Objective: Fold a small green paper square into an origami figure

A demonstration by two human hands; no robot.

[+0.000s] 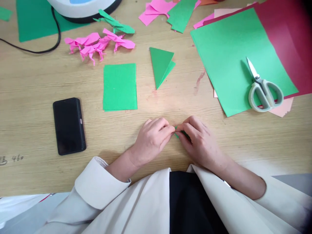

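A small green paper piece (177, 132) is pinched betw. both hands just below table centre, close to the person's body; only slivers of it are seen betw. the fingertips, so its shape can't be told. The left hand (151, 139) is curled, thumb and forefinger clamped on the piece's left end; the right hand (198, 140) is curled likewise, fingertips gripping the right end and covering most of it. The hands are met tip to tip, resting on the wooden table (36, 81). At abt 10 o'clock from the hands a green rectangular sheet (119, 87) is laid flat, and further at 9 o'clock a black phone (69, 126) lies face up, well apart. At 12 o'clock a folded green triangle (160, 66) is seen, point toward the hands. At 11 o'clock, further off, pink folded figures (97, 45) are clustered, w/ a green folded figure (114, 22) just beyond them, near a white round device (83, 7) and its black cable (55, 39). At 2 o'clock a large green sheet (226, 55) is stacked on dark red paper (290, 42) and pale pink sheets, w/ grey-handled scissors (263, 89) lying shut on top. Pink and green scraps (168, 11) are scattered at the far edge, abt 12 o'clock.
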